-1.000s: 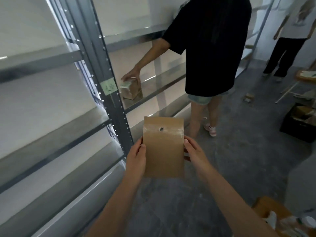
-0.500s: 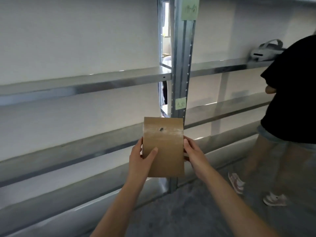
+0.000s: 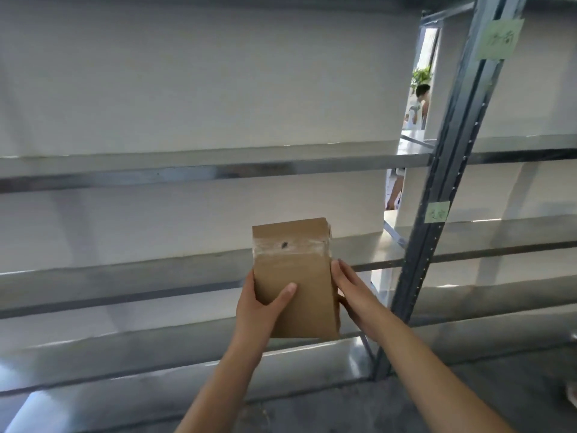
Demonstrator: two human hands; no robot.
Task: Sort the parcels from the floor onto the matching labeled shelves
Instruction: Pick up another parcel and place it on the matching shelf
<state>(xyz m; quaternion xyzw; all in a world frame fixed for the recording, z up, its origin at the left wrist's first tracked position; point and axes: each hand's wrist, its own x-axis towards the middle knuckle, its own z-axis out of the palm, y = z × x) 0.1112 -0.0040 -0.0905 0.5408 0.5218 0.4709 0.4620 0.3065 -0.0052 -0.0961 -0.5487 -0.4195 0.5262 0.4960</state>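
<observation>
A brown cardboard parcel (image 3: 295, 270) with clear tape and a small dark hole near its top is held upright in front of the metal shelving. My left hand (image 3: 260, 307) grips its left edge, thumb across the front. My right hand (image 3: 354, 292) holds its right edge. Behind the parcel runs a bare metal shelf (image 3: 125, 276), with another shelf (image 3: 187, 165) above it. A grey upright post (image 3: 437, 214) to the right carries a green label (image 3: 437, 211) at parcel height and a larger green label (image 3: 499, 39) higher up.
A low bottom shelf (image 3: 125, 354) runs just above the grey concrete floor (image 3: 468, 401). White wall panels back the shelves. Through a narrow gap left of the post, a person (image 3: 420, 104) stands in another room. A shoe tip (image 3: 571, 392) shows at the right edge.
The view has swung left and up along the shelving; the person in the black shirt has left the frame. The parcel stays in both hands, and my left thumb now lies across its front.
</observation>
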